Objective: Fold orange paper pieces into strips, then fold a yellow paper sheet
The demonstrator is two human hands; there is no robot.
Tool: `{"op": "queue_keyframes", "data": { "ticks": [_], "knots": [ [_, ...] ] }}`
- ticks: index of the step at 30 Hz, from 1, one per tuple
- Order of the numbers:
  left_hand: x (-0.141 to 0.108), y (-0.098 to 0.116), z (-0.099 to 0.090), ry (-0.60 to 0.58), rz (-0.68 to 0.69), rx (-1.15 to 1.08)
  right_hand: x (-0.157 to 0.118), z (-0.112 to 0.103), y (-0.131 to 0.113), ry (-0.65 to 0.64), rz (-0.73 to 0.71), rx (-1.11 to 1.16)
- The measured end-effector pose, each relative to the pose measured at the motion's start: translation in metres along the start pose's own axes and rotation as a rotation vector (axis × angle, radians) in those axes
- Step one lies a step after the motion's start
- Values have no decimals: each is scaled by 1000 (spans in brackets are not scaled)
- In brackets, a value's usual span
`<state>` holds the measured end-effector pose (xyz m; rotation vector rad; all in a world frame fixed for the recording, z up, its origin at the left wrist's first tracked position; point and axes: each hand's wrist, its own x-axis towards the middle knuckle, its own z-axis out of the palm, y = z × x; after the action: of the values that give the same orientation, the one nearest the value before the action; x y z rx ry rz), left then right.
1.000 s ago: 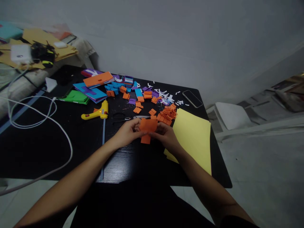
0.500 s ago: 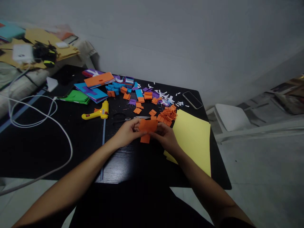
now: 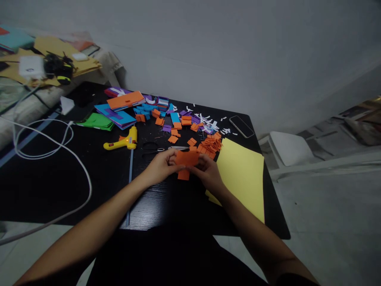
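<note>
Between my two hands is a piece of orange paper [image 3: 187, 158], held up above the black table. My left hand [image 3: 162, 165] pinches its left side, thumb in front and fingers behind. On the right side my right hand [image 3: 208, 171] grips it the same way. Another orange paper piece [image 3: 183, 175] shows just below my thumbs; whether it is joined to the held one I cannot tell. Scissors [image 3: 178, 148] lie behind my left hand, partly covered by it. Just past my right hand is a heap of folded orange paper pieces [image 3: 211, 143].
A yellow glue gun [image 3: 122, 143] lies left of the scissors. Yellow sheets [image 3: 242, 171] lie at right, a phone [image 3: 241, 126] behind them. White paper scraps [image 3: 208, 121] and stacked coloured paper [image 3: 114, 115] spread along the back. A white cable [image 3: 80, 159] loops across the left side.
The whole view has shifted very slightly. The orange paper's top edge tilts a little differently; both hands keep their hold on it.
</note>
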<state>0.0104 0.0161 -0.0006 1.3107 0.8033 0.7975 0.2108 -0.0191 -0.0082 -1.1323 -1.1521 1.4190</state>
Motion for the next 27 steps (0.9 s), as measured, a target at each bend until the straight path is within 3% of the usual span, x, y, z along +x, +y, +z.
{"op": "queue_keyframes", "data": {
  "ticks": [7,15,23,27],
  "knots": [
    [-1,4,-4,-67,6,-77,1,-2,-3,55,35,27],
    [-2,6,-2,19,1,-13,1,0,-7,54,57,61],
    [-1,-2,0,4,55,0,1,0,-6,39,52,60],
    [-3,1,0,64,115,167,0,0,-6,-17,79,79]
  ]
}}
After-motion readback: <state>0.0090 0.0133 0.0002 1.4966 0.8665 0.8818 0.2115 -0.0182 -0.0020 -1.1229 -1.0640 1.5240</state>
